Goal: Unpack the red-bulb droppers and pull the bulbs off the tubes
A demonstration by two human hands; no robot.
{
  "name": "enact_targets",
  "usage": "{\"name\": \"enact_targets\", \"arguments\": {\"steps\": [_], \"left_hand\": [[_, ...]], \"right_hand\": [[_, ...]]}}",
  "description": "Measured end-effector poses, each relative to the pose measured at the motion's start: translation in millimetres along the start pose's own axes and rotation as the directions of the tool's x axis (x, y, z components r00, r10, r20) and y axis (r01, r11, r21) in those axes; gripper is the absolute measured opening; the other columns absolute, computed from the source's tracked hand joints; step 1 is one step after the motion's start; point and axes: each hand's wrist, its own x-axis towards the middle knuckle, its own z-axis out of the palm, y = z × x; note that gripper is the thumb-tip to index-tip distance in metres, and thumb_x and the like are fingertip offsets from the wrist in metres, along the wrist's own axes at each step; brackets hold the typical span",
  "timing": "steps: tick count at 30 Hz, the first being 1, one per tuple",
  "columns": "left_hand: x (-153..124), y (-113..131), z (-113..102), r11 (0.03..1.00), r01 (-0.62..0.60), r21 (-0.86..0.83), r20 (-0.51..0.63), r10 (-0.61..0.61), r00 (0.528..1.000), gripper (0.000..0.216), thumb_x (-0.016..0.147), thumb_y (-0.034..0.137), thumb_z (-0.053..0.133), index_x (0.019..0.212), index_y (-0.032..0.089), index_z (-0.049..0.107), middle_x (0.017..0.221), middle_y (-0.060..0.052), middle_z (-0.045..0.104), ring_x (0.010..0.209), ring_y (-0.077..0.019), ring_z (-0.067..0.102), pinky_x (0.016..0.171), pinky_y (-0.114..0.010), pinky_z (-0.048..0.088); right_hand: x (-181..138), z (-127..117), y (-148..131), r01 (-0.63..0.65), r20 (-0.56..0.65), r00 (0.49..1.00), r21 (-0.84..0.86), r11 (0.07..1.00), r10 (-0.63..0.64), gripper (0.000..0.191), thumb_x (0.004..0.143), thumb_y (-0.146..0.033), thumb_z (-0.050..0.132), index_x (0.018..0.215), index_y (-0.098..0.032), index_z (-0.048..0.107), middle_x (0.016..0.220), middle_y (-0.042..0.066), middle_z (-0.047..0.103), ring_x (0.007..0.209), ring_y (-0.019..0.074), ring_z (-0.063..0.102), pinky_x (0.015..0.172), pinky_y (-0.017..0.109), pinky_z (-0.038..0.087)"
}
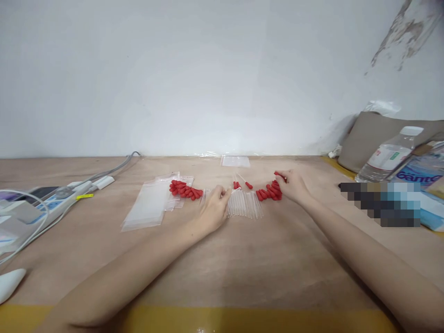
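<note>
My left hand (pixel 214 210) is closed in a pinch on a thin clear glass tube (pixel 235 190), whose end sticks out to the right of the fingertips. Under and beside that hand lies a row of similar clear tubes (pixel 245 206). My right hand (pixel 293 185) pinches a red rubber bulb (pixel 277 173) just above a pile of red bulbs (pixel 272 190). A second pile of red bulbs (pixel 183 189) lies left of the tubes. Behind the row, a dropper (pixel 249 185) with a red bulb on its thin stem lies near a couple of other red bulbs (pixel 236 185).
Clear zip bags (pixel 145 203) lie on the left, and another bag (pixel 236 161) is near the wall. Further left are a power strip (pixel 62 203) with cables and a white mouse (pixel 11 284). A water bottle (pixel 390 155) and a grey-brown bin (pixel 360 138) stand at the right.
</note>
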Motion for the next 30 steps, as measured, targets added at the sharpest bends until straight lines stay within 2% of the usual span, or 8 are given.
{"name": "enact_targets", "arguments": {"steps": [3, 6, 10, 14, 19, 24, 27, 30], "left_hand": [[18.9, 8.8, 12.4, 0.999, -0.053, -0.001, -0.014, 0.053, 0.998, 0.032, 0.079, 0.004, 0.036, 0.103, 0.016, 0.052, 0.082, -0.006, 0.047, 0.075, -0.0180, 0.048, 0.066, -0.031, 0.046], [28.9, 16.9, 25.0, 0.994, -0.104, -0.014, -0.032, 0.104, 0.994, 0.026, 0.076, 0.001, 0.037, 0.093, 0.015, 0.052, 0.084, -0.006, 0.050, 0.079, -0.0186, 0.049, 0.072, -0.032, 0.047], [26.2, 25.9, 37.0, 0.988, -0.150, -0.033, 0.010, 0.150, 0.989, 0.016, 0.077, 0.004, 0.039, 0.077, 0.014, 0.052, 0.080, -0.007, 0.051, 0.076, -0.0189, 0.050, 0.071, -0.032, 0.047], [20.3, 31.4, 40.3, 0.980, -0.147, -0.133, 0.035, 0.153, 0.988, 0.013, 0.082, 0.016, 0.041, 0.075, 0.014, 0.053, 0.079, -0.008, 0.053, 0.078, -0.0193, 0.052, 0.075, -0.034, 0.047], [15.2, 31.3, 29.4, 0.963, -0.153, -0.220, -0.008, 0.155, 0.988, 0.021, 0.080, 0.032, 0.049, 0.087, 0.014, 0.056, 0.088, -0.011, 0.055, 0.087, -0.0214, 0.052, 0.077, -0.035, 0.047], [-9.7, 10.3, 3.7, 0.967, -0.192, -0.164, 0.017, 0.198, 0.980, 0.022, 0.083, 0.031, 0.047, 0.094, 0.016, 0.057, 0.100, -0.011, 0.055, 0.097, -0.0223, 0.049, 0.083, -0.038, 0.043], [-27.3, -6.6, -7.6, 0.981, -0.116, -0.159, 0.020, 0.121, 0.993, 0.018, 0.084, 0.027, 0.047, 0.093, 0.017, 0.058, 0.097, -0.009, 0.056, 0.093, -0.0208, 0.050, 0.082, -0.038, 0.043], [-36.1, -17.0, -11.1, 0.981, -0.024, -0.190, -0.016, 0.021, 1.000, 0.015, 0.083, 0.023, 0.047, 0.091, 0.018, 0.059, 0.093, -0.007, 0.057, 0.090, -0.0195, 0.051, 0.082, -0.038, 0.042]], "right_hand": [[17.7, -6.5, 6.8, -0.085, 0.024, 0.996, 0.027, 0.996, 0.084, 0.031, 0.072, -0.020, 0.052, 0.101, -0.013, 0.060, 0.083, 0.006, 0.062, 0.071, 0.0148, 0.056, 0.066, 0.027, 0.044], [22.9, -10.9, 14.3, -0.151, 0.043, 0.988, 0.060, 0.987, 0.149, 0.029, 0.066, -0.023, 0.059, 0.093, -0.013, 0.060, 0.081, 0.006, 0.064, 0.067, 0.0137, 0.058, 0.057, 0.024, 0.044], [22.8, -14.0, 25.1, -0.172, 0.111, 0.981, 0.087, 0.981, 0.162, 0.015, 0.063, -0.025, 0.062, 0.074, -0.015, 0.062, 0.072, 0.005, 0.065, 0.065, 0.0138, 0.059, 0.054, 0.022, 0.044], [23.9, -13.1, 32.9, -0.180, 0.134, 0.977, 0.088, 0.980, 0.167, 0.015, 0.062, -0.026, 0.063, 0.072, -0.016, 0.063, 0.070, 0.004, 0.066, 0.063, 0.0138, 0.059, 0.053, 0.022, 0.043], [22.3, -10.1, 33.0, -0.167, 0.198, 0.969, 0.072, 0.983, 0.150, 0.015, 0.062, -0.030, 0.065, 0.068, -0.016, 0.065, 0.066, 0.003, 0.066, 0.061, 0.0133, 0.058, 0.054, 0.022, 0.043], [23.0, -14.8, 26.9, -0.177, 0.092, 0.980, -0.011, 0.984, 0.178, 0.018, 0.069, -0.032, 0.057, 0.074, -0.017, 0.066, 0.076, 0.004, 0.066, 0.070, 0.0149, 0.058, 0.061, 0.024, 0.043], [26.5, -12.8, 13.7, -0.162, 0.097, 0.981, -0.067, 0.984, 0.168, 0.017, 0.071, -0.030, 0.054, 0.075, -0.017, 0.065, 0.076, 0.004, 0.066, 0.070, 0.0147, 0.058, 0.060, 0.024, 0.042], [32.1, 0.8, -10.1, -0.117, 0.182, 0.973, -0.132, 0.984, 0.140, 0.013, 0.068, -0.028, 0.057, 0.071, -0.019, 0.065, 0.075, 0.003, 0.066, 0.069, 0.0150, 0.058, 0.057, 0.024, 0.041]]}}
